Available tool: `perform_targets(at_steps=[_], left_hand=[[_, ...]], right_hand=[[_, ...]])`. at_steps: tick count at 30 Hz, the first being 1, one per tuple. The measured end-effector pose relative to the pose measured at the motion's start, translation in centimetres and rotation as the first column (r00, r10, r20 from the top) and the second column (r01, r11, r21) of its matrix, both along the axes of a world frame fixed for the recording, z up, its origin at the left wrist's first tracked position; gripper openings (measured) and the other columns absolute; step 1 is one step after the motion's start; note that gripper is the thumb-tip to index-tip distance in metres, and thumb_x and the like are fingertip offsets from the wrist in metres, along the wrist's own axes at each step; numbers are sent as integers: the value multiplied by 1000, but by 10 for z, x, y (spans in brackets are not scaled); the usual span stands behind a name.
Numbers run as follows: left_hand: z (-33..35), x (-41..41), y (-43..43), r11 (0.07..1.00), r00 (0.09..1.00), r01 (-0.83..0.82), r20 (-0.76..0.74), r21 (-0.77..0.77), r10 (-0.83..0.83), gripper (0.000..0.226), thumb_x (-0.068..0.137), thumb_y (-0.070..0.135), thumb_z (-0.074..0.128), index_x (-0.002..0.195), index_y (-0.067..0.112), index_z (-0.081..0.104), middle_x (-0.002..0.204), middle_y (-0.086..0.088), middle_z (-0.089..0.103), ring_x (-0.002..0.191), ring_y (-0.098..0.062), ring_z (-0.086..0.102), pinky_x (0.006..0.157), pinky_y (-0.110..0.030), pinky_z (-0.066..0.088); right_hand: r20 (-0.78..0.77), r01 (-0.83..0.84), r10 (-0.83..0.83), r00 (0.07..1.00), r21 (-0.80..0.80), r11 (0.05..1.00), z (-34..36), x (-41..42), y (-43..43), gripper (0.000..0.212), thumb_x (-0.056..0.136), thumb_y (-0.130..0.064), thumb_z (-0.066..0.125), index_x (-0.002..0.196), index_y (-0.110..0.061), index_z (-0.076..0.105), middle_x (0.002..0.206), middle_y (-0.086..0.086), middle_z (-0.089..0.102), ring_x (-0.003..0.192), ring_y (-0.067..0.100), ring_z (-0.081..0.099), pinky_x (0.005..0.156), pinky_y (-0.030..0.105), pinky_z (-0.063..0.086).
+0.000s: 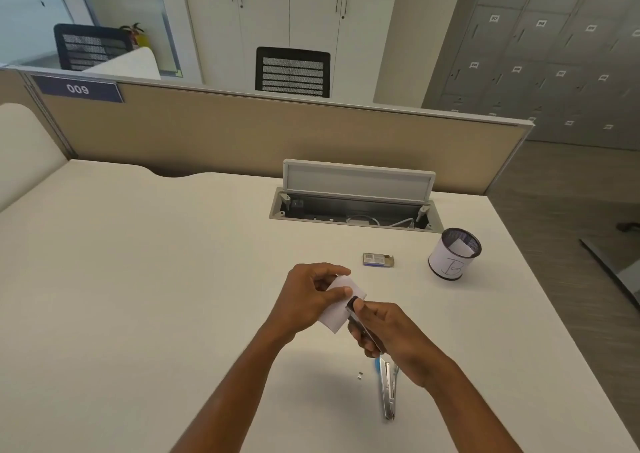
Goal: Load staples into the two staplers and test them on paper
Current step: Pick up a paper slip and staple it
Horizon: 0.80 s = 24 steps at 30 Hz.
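Soft even daylight, wide-angle edge distortion

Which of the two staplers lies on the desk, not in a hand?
The silver and blue stapler, below the right wrist. The black stapler is gripped by the right hand, against the paper.

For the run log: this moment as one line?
left hand: holds paper | right hand: grips black stapler at paper edge | second stapler: on table
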State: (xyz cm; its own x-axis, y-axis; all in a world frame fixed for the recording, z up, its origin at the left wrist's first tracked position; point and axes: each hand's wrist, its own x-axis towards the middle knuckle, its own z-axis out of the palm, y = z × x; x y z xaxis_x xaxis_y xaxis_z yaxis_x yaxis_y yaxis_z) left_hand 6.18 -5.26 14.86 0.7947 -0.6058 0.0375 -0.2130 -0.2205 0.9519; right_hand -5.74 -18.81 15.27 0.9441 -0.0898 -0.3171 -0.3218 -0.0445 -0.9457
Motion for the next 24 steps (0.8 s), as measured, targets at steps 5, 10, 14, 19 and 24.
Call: perform_targets(at_steps=[5,10,14,19,24], left_hand=[[3,-5,-7,998,999,28,-26,-48,-30,20,91,23,67,109,18,74,109,5,72,95,-12,67,73,-15,55],[5,-11,-14,997,997,57,-39,-53,-59,22,96,27,58,112,19,72,113,3,70,99,-15,65,78,-18,54],[4,-13,-17,995,993,93,-73,-44,-96,24,97,29,56,115,22,70,115,3,69,100,-15,65,83,-23,55],[2,-13,-18,995,986,89,-134,-52,-95,31,99,32,51,121,18,67,120,-3,69,103,-23,66,90,-35,57],[7,-14,-14,999,982,48,-181,-11,-49,38,93,51,47,109,25,70,106,6,70,93,-16,65,77,-20,55]], right_hand=[[45,75,-75,996,0,997,-4,-1,0,47,88,-58,51,74,-15,64,70,4,66,52,12,52,50,19,43],[92,171,-172,981,16,985,-12,2,-1,39,81,-57,59,67,-21,69,65,4,67,49,10,56,49,18,48],[98,215,-215,972,16,977,-18,5,-2,44,80,-57,59,74,-14,67,64,5,68,50,12,57,52,20,51],[134,272,-269,954,-1,962,-22,5,-2,43,77,-55,61,71,-12,64,57,-1,61,49,9,53,53,17,49],[190,310,-304,934,-5,951,-20,6,-3,41,78,-49,62,63,-11,64,53,-1,57,48,8,49,52,16,46]])
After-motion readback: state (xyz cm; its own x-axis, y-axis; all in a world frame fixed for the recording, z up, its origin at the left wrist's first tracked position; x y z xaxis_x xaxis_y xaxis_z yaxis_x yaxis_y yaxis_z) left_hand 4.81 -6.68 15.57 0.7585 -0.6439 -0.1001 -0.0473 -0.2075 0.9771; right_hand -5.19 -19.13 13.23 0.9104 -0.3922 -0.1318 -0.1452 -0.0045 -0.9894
